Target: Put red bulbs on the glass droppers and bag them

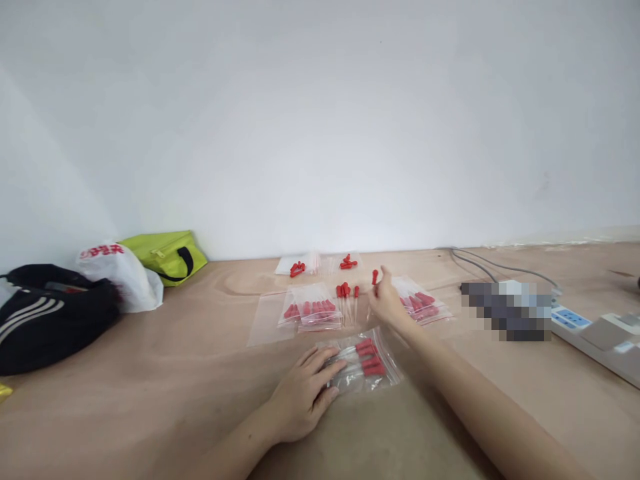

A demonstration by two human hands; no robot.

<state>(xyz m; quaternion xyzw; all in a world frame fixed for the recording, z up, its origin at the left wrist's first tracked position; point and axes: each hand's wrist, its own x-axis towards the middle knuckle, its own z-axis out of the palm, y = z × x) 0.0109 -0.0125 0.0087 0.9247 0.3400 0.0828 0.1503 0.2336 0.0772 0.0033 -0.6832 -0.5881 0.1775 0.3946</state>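
Note:
My left hand [306, 395] lies with fingers spread on a clear zip bag [345, 383] that holds several droppers with red rubber bulbs [371, 365]. Farther off, my right hand [387, 301] is closed at the stem of a single dropper [375, 276], its red bulb showing beside the fingers; most of the stem is hidden. Just left of that hand, several loose droppers [346, 291] lie with bulbs away from me and thin clear stems toward me. Filled zip bags [313, 310] overlap on the left, and more filled bags [419, 303] sit right of my right hand.
Small red rubber bulbs [297, 269] and another red pile [349, 261] lie on bags by the wall. At left are a black bag [55, 327], a white plastic bag [125, 280] and a lime-green bag [167, 257]. A power strip [573, 318] and grey cable [505, 265] lie right.

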